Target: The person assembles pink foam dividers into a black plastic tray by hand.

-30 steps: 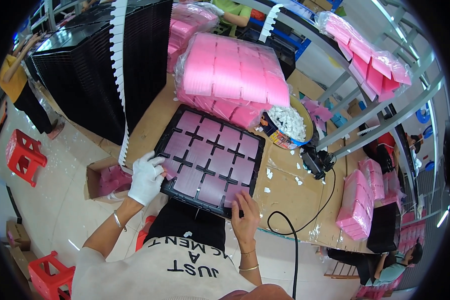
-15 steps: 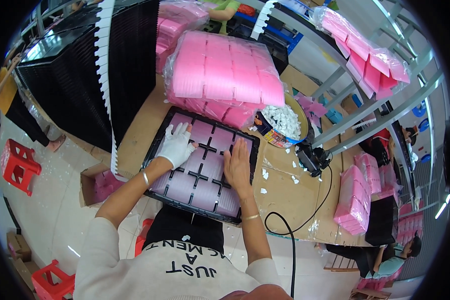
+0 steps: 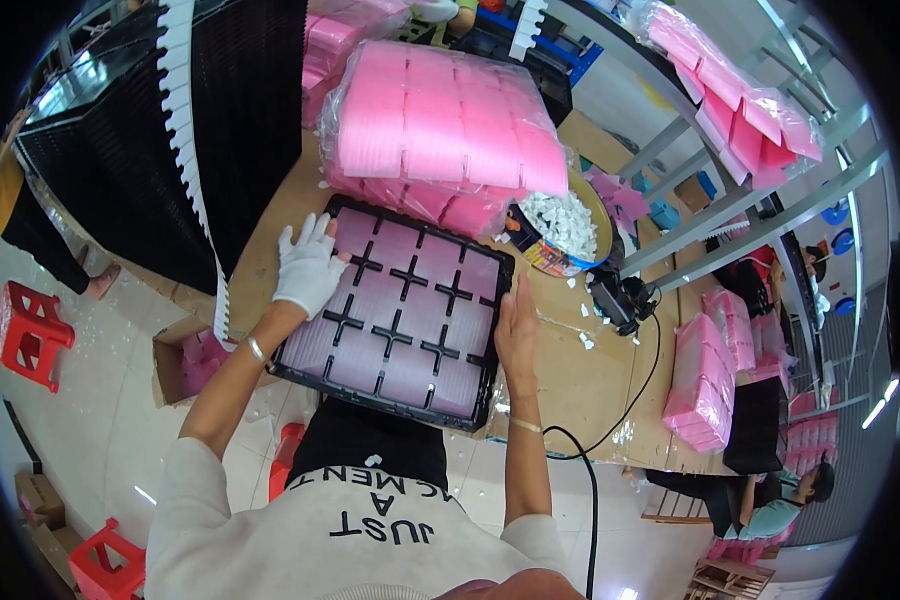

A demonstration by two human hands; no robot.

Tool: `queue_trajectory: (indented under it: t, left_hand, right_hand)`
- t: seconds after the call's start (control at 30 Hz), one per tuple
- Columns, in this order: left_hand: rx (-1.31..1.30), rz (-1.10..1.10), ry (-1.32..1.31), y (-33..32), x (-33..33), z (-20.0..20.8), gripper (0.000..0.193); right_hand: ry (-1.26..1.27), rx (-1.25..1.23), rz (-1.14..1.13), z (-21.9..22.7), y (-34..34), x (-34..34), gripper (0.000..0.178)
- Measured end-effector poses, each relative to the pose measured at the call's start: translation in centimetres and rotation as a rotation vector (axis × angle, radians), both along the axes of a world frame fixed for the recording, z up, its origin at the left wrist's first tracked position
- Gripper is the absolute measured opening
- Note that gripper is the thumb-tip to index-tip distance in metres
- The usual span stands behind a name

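A black plastic tray (image 3: 491,372) with cross-shaped dividers lies on the cardboard-covered table, its compartments filled with translucent pinkish sheets (image 3: 410,315). My left hand (image 3: 310,266), in a white glove with some fingertips bare, rests at the tray's left edge with fingers spread. Along the right edge stands my bare right hand (image 3: 516,328), its fingers stretched out and its palm turned toward the tray side. Neither hand holds anything. Just beyond the tray sits a plastic-wrapped bundle of pink sheets (image 3: 450,125).
A tall stack of black trays (image 3: 240,120) rises at the left. Right of the tray are a round tub (image 3: 568,235) of white scraps and a black corded device (image 3: 620,300). Pink bundles (image 3: 698,385) lie at the table's right end. Red stools (image 3: 32,335) and other people are around.
Both hands have moved outward from the top of the sheets to the tray's left and right edges. More of the dividers now shows.
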State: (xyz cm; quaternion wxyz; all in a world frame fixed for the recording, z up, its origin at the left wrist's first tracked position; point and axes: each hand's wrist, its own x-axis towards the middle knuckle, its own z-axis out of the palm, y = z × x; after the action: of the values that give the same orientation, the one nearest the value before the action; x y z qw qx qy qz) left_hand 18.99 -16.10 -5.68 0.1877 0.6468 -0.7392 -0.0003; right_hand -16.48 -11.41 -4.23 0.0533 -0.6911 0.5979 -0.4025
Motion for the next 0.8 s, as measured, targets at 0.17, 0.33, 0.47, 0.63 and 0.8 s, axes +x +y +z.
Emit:
queue_trajectory:
  t: [0.17, 0.33, 0.47, 0.63, 0.8]
  left_hand:
    - [0.045, -0.183, 0.081, 9.5, 0.1, 0.3, 0.071]
    - [0.061, -0.274, 0.086, 13.5, -0.7, 0.9, 0.07]
    - [-0.009, -0.277, 0.092, 10.1, -1.4, 2.2, 0.063]
    - [0.169, -0.216, 0.028, 0.7, -3.8, 3.1, 0.063]
    - [0.28, -0.22, -0.02, -3.2, -3.4, 3.0, 0.066]
  right_hand:
    - [0.209, 0.088, 0.111, 0.9, 10.9, 4.0, 0.053]
    - [0.32, 0.172, 0.16, -0.3, 13.7, 4.1, 0.057]
    - [0.266, 0.033, 0.122, 0.5, 7.4, 4.0, 0.055]
    - [0.356, 0.074, 0.043, -1.3, -1.7, 2.6, 0.054]
    - [0.411, 0.145, 0.051, -2.4, -4.6, 2.0, 0.052]
